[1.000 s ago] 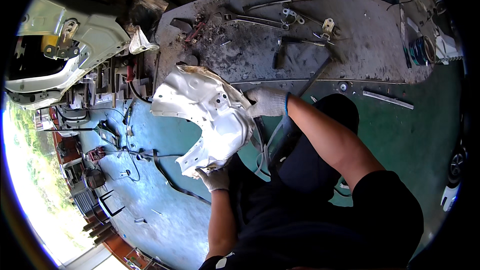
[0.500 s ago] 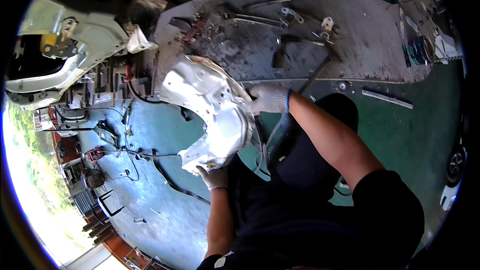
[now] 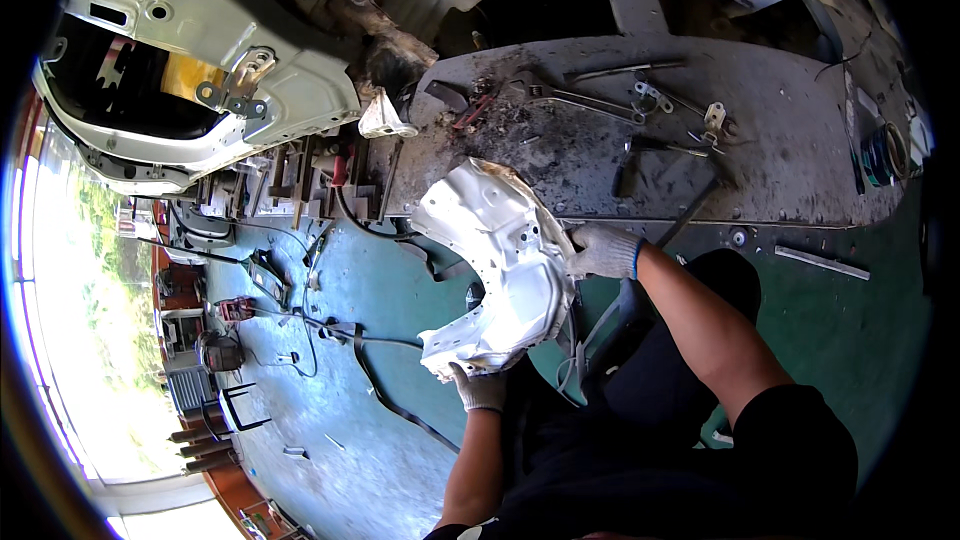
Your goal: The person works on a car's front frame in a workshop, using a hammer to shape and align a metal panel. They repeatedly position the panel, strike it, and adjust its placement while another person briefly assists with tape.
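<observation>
Between my hands is a curved, white pressed-metal car body panel (image 3: pixel 505 265), its surface bright with glare and pierced by small holes. My gloved left hand (image 3: pixel 478 387) is closed on its near lower end, the thumb over the edge. My right hand (image 3: pixel 603 252), in a knitted glove with a blue cuff, grips the right edge; some fingers are hidden behind the metal. The panel's far end, with a brownish torn edge, is beside the front of a dirty grey metal platform (image 3: pixel 790 160).
An adjustable wrench (image 3: pixel 580 95), a hammer (image 3: pixel 650 148) and metal brackets lie on the platform. A partly stripped white car body (image 3: pixel 270 40) stands at the far left. Straps, hoses and cables cross the green floor (image 3: pixel 390 280). A metal strip (image 3: pixel 822 262) lies at the right.
My view has shifted, so the panel, both hands and the platform appear lower and farther right. More of the car body shows at far left. Both hands keep their grip on the panel.
</observation>
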Demonstrator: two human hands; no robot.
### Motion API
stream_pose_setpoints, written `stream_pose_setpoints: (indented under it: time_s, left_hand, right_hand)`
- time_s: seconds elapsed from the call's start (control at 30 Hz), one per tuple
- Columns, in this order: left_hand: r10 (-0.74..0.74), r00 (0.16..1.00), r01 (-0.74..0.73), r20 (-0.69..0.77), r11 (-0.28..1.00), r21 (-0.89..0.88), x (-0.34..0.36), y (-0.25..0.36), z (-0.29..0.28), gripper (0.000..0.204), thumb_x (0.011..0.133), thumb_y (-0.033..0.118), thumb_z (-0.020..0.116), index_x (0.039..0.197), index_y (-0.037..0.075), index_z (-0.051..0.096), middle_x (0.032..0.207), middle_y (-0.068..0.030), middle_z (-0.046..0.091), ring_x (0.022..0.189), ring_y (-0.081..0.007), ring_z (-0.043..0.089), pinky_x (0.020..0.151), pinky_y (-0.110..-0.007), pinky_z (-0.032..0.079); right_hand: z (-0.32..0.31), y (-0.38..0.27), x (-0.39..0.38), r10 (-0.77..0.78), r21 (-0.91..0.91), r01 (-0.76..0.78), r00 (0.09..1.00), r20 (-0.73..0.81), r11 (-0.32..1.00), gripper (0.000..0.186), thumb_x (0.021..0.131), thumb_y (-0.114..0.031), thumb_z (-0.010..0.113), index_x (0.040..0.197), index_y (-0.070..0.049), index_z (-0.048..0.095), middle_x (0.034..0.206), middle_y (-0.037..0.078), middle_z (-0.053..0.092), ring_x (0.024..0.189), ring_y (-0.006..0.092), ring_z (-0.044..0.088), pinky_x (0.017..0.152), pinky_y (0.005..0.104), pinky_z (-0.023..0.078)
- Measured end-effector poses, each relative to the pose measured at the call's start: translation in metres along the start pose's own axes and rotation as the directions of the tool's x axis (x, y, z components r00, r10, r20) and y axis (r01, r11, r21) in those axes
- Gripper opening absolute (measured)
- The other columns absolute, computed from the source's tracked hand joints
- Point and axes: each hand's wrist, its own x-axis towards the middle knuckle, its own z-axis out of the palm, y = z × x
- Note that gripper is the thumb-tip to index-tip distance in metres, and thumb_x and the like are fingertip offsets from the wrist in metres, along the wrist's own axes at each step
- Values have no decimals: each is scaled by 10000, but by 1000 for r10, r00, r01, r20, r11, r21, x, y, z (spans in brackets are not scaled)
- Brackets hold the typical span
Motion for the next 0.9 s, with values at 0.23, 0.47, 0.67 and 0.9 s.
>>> stream_pose_setpoints:
  time_s: [0.23, 0.47, 0.67, 0.9]
  left_hand:
    - [-31, 999, 33, 18, 994, -103, 4, 0, -14, 840, 1072, 705, 258, 1722, 181, 167, 1793, -51, 177, 1652, -299, 120, 1303, -640, 56]
    - [-37, 999, 37, 3, 995, -87, 9, 1, -23, 958, 1005, 789, 403, 1713, 173, 211, 1772, -89, 233, 1614, -365, 213, 1309, -599, 154]
    - [-31, 1000, 31, 3, 994, -108, 5, 0, -14, 922, 1026, 792, 291, 1717, 190, 193, 1779, -84, 203, 1625, -361, 174, 1315, -598, 109]
    - [21, 988, -13, -155, 999, 50, 3, -1, -18, 979, 987, 790, 449, 1698, 148, 251, 1741, -93, 302, 1592, -382, 257, 1301, -609, 174]
  right_hand:
    - [8, 6, 3, -52, -3, 52, 994, -99, 999, 392, 826, -329, 765, 998, 24, 759, 870, 175, 775, 790, 249, 737, 736, 413, 566]
    - [14, 20, 9, -47, -67, 40, 993, -109, 997, 369, 835, -315, 770, 996, 16, 762, 875, 164, 778, 782, 225, 735, 729, 395, 571]
    - [10, 16, 8, -54, -19, 53, 996, -72, 998, 405, 838, -365, 772, 1000, 6, 771, 887, 167, 778, 802, 244, 734, 749, 410, 568]
    - [5, 14, 5, -61, 55, 61, 998, -9, 997, 451, 858, -380, 760, 1128, -18, 768, 1022, 188, 791, 895, 226, 730, 791, 388, 557]
